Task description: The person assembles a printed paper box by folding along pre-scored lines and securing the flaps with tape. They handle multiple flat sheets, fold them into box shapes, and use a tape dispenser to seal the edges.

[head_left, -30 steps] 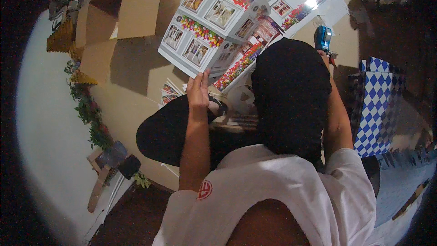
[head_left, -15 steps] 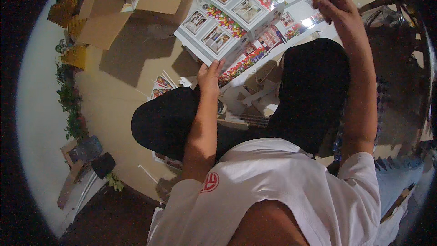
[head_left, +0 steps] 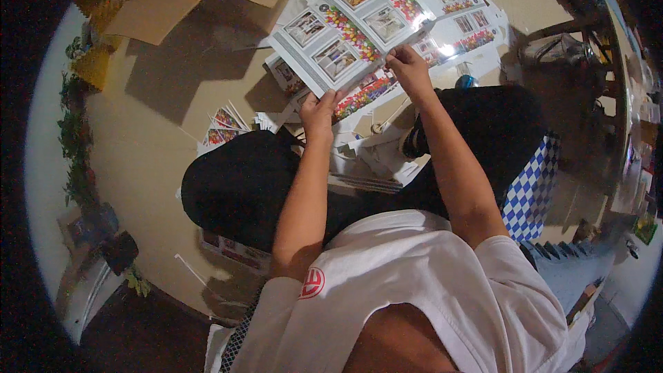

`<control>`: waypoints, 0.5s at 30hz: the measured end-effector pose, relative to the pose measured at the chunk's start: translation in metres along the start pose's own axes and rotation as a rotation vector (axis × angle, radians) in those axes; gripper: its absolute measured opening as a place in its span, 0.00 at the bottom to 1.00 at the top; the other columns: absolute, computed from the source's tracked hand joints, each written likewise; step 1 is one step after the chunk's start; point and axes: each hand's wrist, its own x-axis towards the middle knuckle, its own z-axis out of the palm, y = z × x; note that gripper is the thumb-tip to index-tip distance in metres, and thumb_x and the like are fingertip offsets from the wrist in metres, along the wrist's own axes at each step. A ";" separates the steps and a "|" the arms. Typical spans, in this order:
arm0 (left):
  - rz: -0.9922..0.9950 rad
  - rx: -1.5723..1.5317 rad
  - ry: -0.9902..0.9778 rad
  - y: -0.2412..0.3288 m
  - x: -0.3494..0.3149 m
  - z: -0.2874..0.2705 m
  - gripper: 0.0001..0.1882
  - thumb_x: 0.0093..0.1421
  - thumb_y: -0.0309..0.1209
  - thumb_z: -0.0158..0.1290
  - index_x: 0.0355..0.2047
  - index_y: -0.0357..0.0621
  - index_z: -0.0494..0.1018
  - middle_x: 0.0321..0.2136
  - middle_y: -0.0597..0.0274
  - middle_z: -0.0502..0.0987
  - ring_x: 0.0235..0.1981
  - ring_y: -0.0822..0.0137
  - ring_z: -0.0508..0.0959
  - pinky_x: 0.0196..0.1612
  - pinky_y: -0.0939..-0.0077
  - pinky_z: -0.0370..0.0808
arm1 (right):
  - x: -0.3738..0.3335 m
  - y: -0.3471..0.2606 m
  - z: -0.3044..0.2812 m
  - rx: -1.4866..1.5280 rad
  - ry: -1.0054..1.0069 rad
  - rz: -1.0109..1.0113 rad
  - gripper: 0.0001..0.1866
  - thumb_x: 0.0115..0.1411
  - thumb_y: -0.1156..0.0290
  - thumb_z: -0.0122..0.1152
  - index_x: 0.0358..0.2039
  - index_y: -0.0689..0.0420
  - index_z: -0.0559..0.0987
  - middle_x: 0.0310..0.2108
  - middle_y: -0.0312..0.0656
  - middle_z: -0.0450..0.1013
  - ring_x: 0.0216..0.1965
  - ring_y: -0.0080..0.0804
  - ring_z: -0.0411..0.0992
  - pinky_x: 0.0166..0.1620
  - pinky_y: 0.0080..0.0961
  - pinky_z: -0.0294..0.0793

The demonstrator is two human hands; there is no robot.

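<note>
My left hand (head_left: 319,116) pinches the near corner of the flower-printed glossy sheet (head_left: 351,31), which spreads forward beyond it; my right hand (head_left: 409,74) bunches at its right edge, whether gripping I cannot tell

Trailing greenery (head_left: 72,135), tan floor (head_left: 138,131) and cardboard box (head_left: 155,17) suggest a home.

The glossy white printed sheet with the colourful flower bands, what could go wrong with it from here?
The glossy white printed sheet might crease: the left hand grips only its near corner, with the right hand at its right-hand edge. It might also drag the flower-printed white sheets that it partly overlaps. And the small blue object could get knocked, as it sits close by the black-trousered right knee.
</note>
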 end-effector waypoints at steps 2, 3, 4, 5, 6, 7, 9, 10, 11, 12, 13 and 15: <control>0.020 0.012 -0.006 0.002 0.001 -0.003 0.08 0.59 0.20 0.49 0.40 0.29 0.70 0.37 0.53 0.76 0.37 0.60 0.80 0.42 0.79 0.77 | 0.003 -0.004 0.004 0.025 -0.028 0.043 0.08 0.53 0.71 0.59 0.26 0.63 0.74 0.21 0.40 0.71 0.26 0.27 0.69 0.34 0.25 0.69; 0.029 0.019 -0.010 0.002 0.001 -0.003 0.08 0.60 0.20 0.49 0.39 0.29 0.70 0.37 0.53 0.77 0.37 0.59 0.80 0.42 0.79 0.77 | 0.005 -0.006 0.006 0.037 -0.040 0.065 0.08 0.53 0.71 0.59 0.27 0.63 0.74 0.21 0.41 0.71 0.26 0.28 0.70 0.34 0.27 0.69; 0.023 0.010 -0.010 0.002 0.001 -0.003 0.08 0.60 0.20 0.49 0.39 0.29 0.70 0.37 0.53 0.77 0.37 0.59 0.80 0.42 0.78 0.77 | 0.008 -0.003 0.005 -0.001 -0.021 0.045 0.08 0.53 0.70 0.59 0.27 0.63 0.74 0.22 0.42 0.72 0.26 0.30 0.70 0.35 0.28 0.70; 0.017 0.002 -0.010 0.003 0.000 -0.002 0.08 0.60 0.20 0.49 0.39 0.30 0.70 0.37 0.53 0.76 0.38 0.59 0.80 0.42 0.78 0.77 | 0.011 0.000 0.005 -0.038 -0.001 0.026 0.09 0.53 0.70 0.59 0.27 0.64 0.74 0.22 0.43 0.72 0.27 0.32 0.71 0.35 0.29 0.70; 0.011 -0.006 -0.011 0.003 0.000 -0.001 0.08 0.59 0.20 0.49 0.39 0.30 0.70 0.37 0.53 0.76 0.38 0.59 0.80 0.42 0.78 0.77 | 0.014 0.003 0.004 -0.075 0.020 0.006 0.10 0.53 0.69 0.59 0.27 0.64 0.74 0.23 0.45 0.73 0.27 0.34 0.72 0.35 0.30 0.70; 0.008 -0.017 -0.009 0.003 0.000 -0.001 0.08 0.59 0.20 0.48 0.39 0.30 0.70 0.37 0.53 0.76 0.38 0.59 0.80 0.42 0.77 0.78 | 0.014 0.000 0.005 -0.108 0.013 0.019 0.10 0.52 0.69 0.59 0.27 0.65 0.75 0.23 0.46 0.73 0.27 0.36 0.73 0.35 0.31 0.70; 0.000 -0.039 -0.006 0.003 -0.001 -0.003 0.08 0.59 0.20 0.48 0.39 0.30 0.70 0.37 0.53 0.76 0.38 0.59 0.80 0.43 0.77 0.78 | 0.013 -0.007 0.005 -0.172 -0.001 0.044 0.12 0.52 0.67 0.58 0.27 0.65 0.75 0.25 0.49 0.74 0.28 0.40 0.74 0.36 0.33 0.71; -0.007 -0.026 -0.007 0.003 0.000 -0.003 0.08 0.59 0.19 0.49 0.40 0.30 0.70 0.38 0.53 0.76 0.39 0.58 0.79 0.44 0.76 0.78 | 0.013 -0.010 0.005 -0.206 0.006 0.048 0.12 0.52 0.67 0.58 0.28 0.65 0.75 0.25 0.50 0.74 0.29 0.42 0.74 0.36 0.34 0.71; -0.015 -0.013 -0.008 0.004 0.000 -0.003 0.09 0.59 0.19 0.49 0.41 0.30 0.70 0.39 0.53 0.75 0.39 0.57 0.79 0.45 0.75 0.78 | 0.012 -0.013 0.005 -0.240 0.012 0.052 0.12 0.52 0.66 0.57 0.28 0.65 0.75 0.26 0.50 0.74 0.29 0.43 0.74 0.36 0.34 0.71; -0.022 0.000 -0.009 0.004 0.000 -0.004 0.10 0.59 0.19 0.49 0.42 0.30 0.70 0.40 0.53 0.75 0.40 0.57 0.78 0.46 0.74 0.78 | 0.012 -0.016 0.005 -0.273 0.018 0.056 0.13 0.52 0.66 0.57 0.29 0.65 0.75 0.26 0.51 0.75 0.30 0.45 0.74 0.36 0.35 0.71; -0.019 -0.008 -0.014 0.004 0.000 -0.003 0.10 0.59 0.19 0.49 0.42 0.30 0.70 0.40 0.54 0.75 0.40 0.57 0.78 0.46 0.74 0.78 | 0.011 -0.018 0.005 -0.307 0.023 0.044 0.13 0.52 0.65 0.57 0.29 0.65 0.75 0.26 0.51 0.75 0.30 0.46 0.74 0.37 0.35 0.71; -0.012 -0.022 -0.021 0.004 -0.001 -0.003 0.11 0.59 0.20 0.50 0.43 0.30 0.70 0.40 0.54 0.75 0.40 0.58 0.78 0.45 0.75 0.78 | 0.010 -0.022 0.004 -0.375 0.033 0.019 0.14 0.52 0.64 0.56 0.29 0.64 0.76 0.27 0.52 0.75 0.32 0.49 0.74 0.38 0.37 0.71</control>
